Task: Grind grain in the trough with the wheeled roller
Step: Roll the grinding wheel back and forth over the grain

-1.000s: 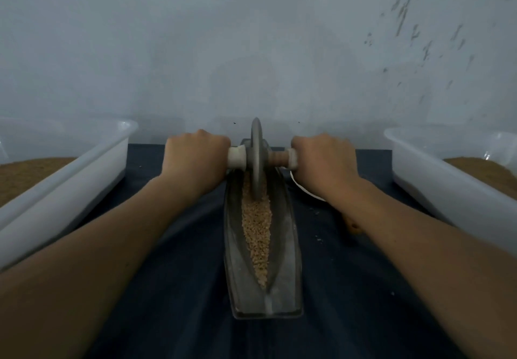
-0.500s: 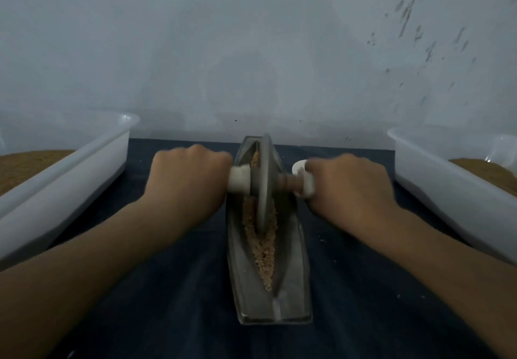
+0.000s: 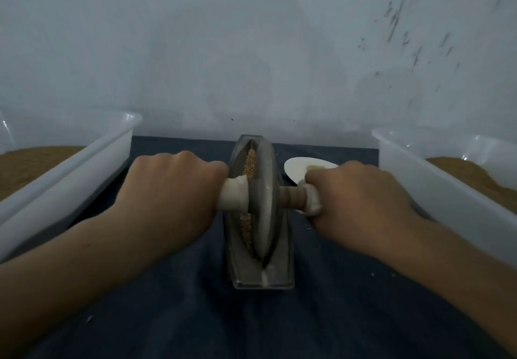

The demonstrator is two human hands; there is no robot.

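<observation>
Across the middle of the trough [image 3: 283, 263], gripping the wheeled roller [image 3: 264, 204] with left hand [image 3: 170, 193] and right hand [image 3: 361, 199] clamped on its handle ends, holding it down in the grain [image 3: 249, 162].

Dull grey metal trough [image 3: 285, 258]; translucent plastic tubs [image 3: 70, 174].

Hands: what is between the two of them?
In the head view: the roller, standing in the trough over grain, gripped at each end by the left hand and right hand.

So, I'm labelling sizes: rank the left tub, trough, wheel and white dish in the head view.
Left tub
trough
wheel
white dish
The dish is partly hidden behind the right hand, so its rank is unsure.
</observation>
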